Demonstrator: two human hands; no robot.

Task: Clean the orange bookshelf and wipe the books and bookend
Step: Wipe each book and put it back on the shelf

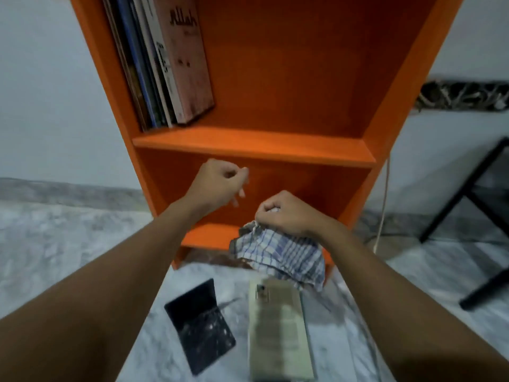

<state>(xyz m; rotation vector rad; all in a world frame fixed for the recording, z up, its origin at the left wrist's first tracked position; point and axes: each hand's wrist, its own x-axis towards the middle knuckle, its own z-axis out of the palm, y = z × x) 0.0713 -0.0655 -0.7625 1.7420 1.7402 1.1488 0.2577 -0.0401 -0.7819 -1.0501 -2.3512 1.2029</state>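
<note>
The orange bookshelf (256,146) stands against a white wall. Several books (165,64) lean upright at the left of its upper shelf; the outermost is pink with dark lettering. My right hand (286,213) is shut on a blue-and-white checked cloth (278,255) that hangs in front of the lower shelf. My left hand (220,183) hovers in front of the lower compartment with fingers loosely curled and nothing in it. On the marble floor below lie a black L-shaped bookend (201,323) and a beige book (278,332).
A black metal table frame (473,210) stands at the right. A pale cord (384,205) hangs down beside the shelf's right side. A dark cluttered ledge (462,97) runs along the right wall.
</note>
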